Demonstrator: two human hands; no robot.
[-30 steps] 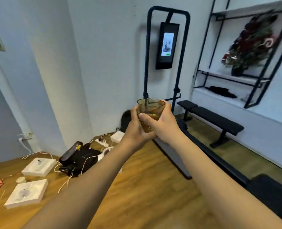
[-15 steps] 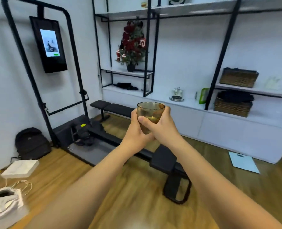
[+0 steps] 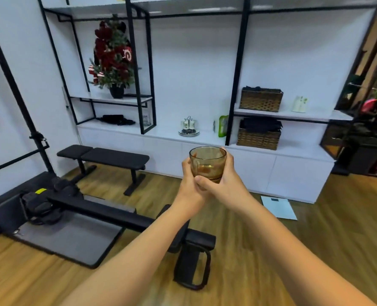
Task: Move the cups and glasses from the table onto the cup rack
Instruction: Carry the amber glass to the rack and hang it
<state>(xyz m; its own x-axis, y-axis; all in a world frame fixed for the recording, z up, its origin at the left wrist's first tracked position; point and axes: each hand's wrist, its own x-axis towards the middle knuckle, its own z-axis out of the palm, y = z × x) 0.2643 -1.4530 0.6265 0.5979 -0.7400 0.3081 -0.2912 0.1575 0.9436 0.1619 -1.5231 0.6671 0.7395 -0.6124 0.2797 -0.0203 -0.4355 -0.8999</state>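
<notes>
An amber-tinted glass (image 3: 207, 161) is held upright at chest height in front of me, out over the floor. My left hand (image 3: 189, 184) wraps its left side and my right hand (image 3: 225, 184) wraps its right side, thumbs overlapping below the glass. Both arms stretch forward. On the white counter behind stands a small cup rack (image 3: 189, 127) on a round tray, with two white cups hanging on it. No table is in sight.
A black exercise bench (image 3: 103, 156) and a low rowing machine (image 3: 77, 213) lie on the wooden floor at left and centre. White cabinets with black-framed shelves (image 3: 238, 74) hold wicker baskets (image 3: 260, 100), a decorated tree (image 3: 113, 56) and a green bag. A flat scale (image 3: 279, 207) lies on the floor.
The view has swung right, from the corner with boxes and a wall screen to the shelf wall. Both hands keep the same hold on the glass in front of me.
</notes>
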